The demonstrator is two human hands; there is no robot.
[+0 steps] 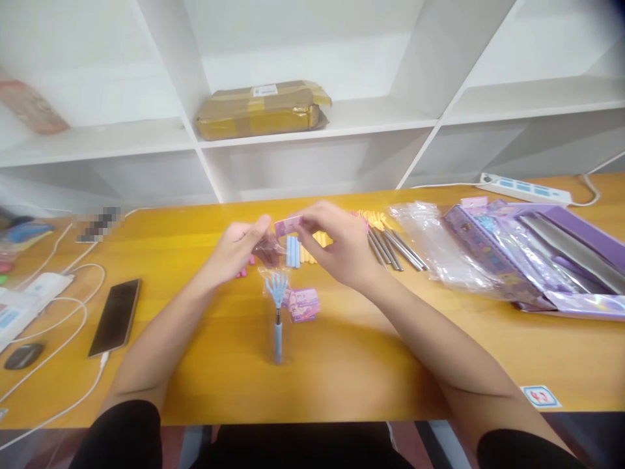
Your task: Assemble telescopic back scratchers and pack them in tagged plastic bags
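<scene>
A small pink printed card is pinched between the thumb and fingers of my right hand. Close to the card's left edge is the raised thumb of my left hand; its fingers are curled, and what they grip is blurred. Below both hands lies a light blue hand-shaped back scratcher in a clear bag. Beside it is a small pile of pink cards. Behind my hands are light blue handles and yellow ones, partly hidden. Farther right, several yellow-headed back scratchers show metal rods.
Clear plastic bags lie right of the scratchers, beside an open purple box. A phone and white cables are on the left. A power strip sits at the back right. White shelves hold a taped parcel.
</scene>
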